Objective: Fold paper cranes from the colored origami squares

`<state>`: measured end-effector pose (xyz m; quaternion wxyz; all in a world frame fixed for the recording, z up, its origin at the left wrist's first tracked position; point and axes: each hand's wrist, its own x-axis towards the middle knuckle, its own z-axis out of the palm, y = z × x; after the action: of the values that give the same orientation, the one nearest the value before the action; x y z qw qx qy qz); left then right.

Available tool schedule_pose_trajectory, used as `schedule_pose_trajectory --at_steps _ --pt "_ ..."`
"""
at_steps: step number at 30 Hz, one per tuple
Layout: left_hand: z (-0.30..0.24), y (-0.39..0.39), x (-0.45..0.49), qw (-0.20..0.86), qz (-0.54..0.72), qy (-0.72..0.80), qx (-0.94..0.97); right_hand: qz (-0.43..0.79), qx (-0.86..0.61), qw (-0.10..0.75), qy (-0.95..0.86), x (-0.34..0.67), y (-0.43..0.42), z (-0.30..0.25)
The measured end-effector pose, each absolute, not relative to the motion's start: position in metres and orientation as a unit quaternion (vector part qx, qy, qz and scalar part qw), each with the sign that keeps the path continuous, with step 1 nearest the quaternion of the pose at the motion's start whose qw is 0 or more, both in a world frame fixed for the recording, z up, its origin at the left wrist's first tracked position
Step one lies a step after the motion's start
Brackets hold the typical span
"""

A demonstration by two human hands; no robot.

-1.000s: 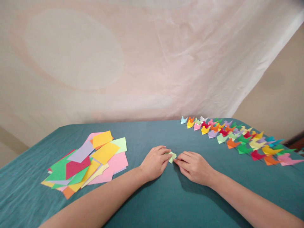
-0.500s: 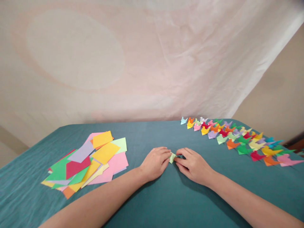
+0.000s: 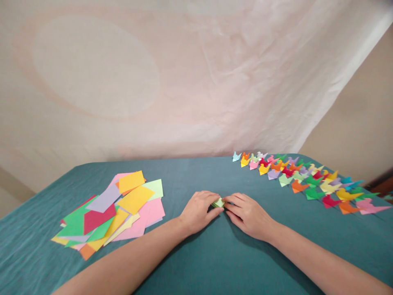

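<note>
Sheet (image 3: 184, 82) on the far wall: no risk from it. Cloth (image 3: 215, 262) over the table is soft and slightly rippled. That's a poor backing for a hard crease, so folds pressed into it could come out rounded or off-line. Both forearms lie on it, and a drag would tug the cloth and everything on top. Pile (image 3: 107, 213) at near left is loose, fanned sheets overlapping with no weight on them. A left elbow sweep or a draft would likely scatter it. Birds (image 3: 307, 180) run from far centre out to the right, light and packed close, some touching. One cloth tug or right-arm swing could knock over several, and the last ones look near the table edge. Left hand (image 3: 198, 211) has its fingers curled, with tips closed on the left side of the green piece (image 3: 218, 202). Right hand (image 3: 248, 213) has its fingers bunched, pinching the right side. The piece sits low on the cloth at mid-table between the two hands, well apart from pile and birds. It's tiny and mostly covered by fingertips, so I can't read its fold state. Main risks, I'd say: uneven pinch pressure skews the crease, thin paper tears at a corner, or the piece slips out.
</note>
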<state>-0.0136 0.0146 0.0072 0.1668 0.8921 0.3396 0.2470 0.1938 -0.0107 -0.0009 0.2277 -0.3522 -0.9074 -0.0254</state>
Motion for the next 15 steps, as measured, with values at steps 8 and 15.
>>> schedule_pose_trajectory --at_steps 8,15 --pt "0.0083 0.0166 -0.0128 0.187 0.249 0.362 0.878 -0.031 -0.357 0.224 -0.906 0.1954 -0.0102 -0.0034" --pt "0.0053 0.0174 -0.0128 0.186 0.266 0.367 0.872 -0.035 -0.371 0.197 -0.907 0.1937 -0.0125 -0.0017"
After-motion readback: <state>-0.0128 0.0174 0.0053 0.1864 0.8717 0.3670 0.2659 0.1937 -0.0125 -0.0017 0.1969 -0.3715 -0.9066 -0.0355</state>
